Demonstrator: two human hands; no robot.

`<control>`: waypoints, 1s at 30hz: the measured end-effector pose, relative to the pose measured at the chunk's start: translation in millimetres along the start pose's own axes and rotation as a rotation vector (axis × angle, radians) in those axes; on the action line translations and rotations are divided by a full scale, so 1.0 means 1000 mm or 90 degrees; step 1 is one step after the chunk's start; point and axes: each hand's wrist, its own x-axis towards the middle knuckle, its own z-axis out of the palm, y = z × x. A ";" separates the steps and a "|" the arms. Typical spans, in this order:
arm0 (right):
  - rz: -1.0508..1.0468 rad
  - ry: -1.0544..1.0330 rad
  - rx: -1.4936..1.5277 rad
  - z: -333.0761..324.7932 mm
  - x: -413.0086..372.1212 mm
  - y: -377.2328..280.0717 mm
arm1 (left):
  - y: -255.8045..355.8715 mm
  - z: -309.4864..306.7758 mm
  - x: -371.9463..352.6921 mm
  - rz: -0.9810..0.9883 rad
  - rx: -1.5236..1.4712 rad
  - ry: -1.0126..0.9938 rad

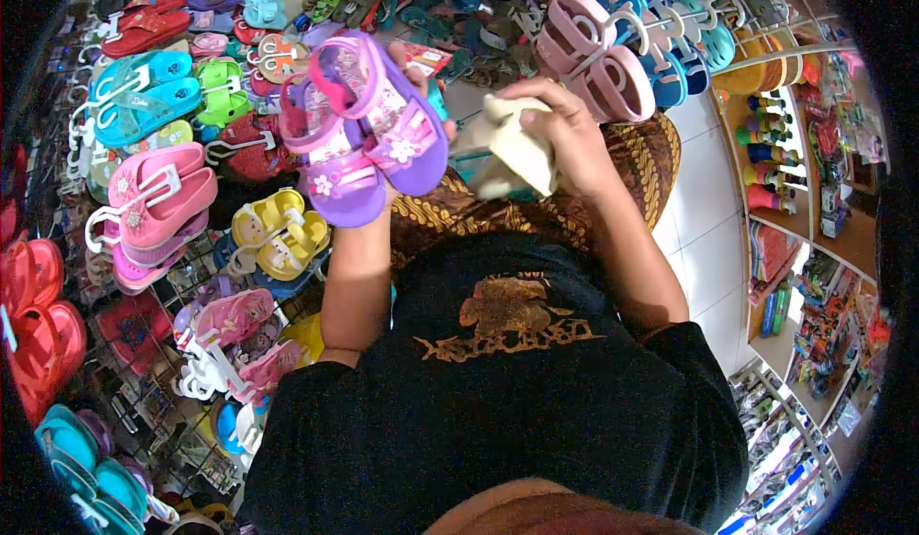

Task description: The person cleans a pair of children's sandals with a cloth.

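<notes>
A pair of purple children's sandals (pixel 359 143) with pink straps and white flowers is held up by my left hand (pixel 414 76), which is mostly behind them; its fingers curl round their right side. To the right, my right hand (pixel 560 138) is closed on a cream cloth (pixel 517 147), partly blurred. The cloth hangs a little apart from the sandals. Under both hands lies brown and gold patterned fabric (pixel 622 167) over the lap.
Hanging shoes crowd the left rack, among them pink shoes (pixel 163 190), yellow clogs (pixel 280 234) and red sandals (pixel 38 315). Pink sandals (pixel 593 56) hang just beyond my right hand. Shelves (pixel 814 162) with goods stand at the right, beside white floor tiles (pixel 704 210).
</notes>
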 end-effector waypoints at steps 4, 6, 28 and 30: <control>-0.294 -0.100 -0.344 0.004 0.009 -0.024 | 0.021 -0.019 0.001 0.022 0.246 0.085; -0.323 -0.102 -0.479 0.010 0.009 -0.036 | 0.026 -0.019 0.001 -0.017 0.252 0.051; -0.143 -0.109 -0.462 -0.012 0.001 -0.025 | -0.015 -0.005 -0.011 0.113 0.190 0.212; -0.083 -0.058 -0.331 -0.008 -0.005 -0.028 | -0.011 -0.010 -0.013 0.118 0.308 0.285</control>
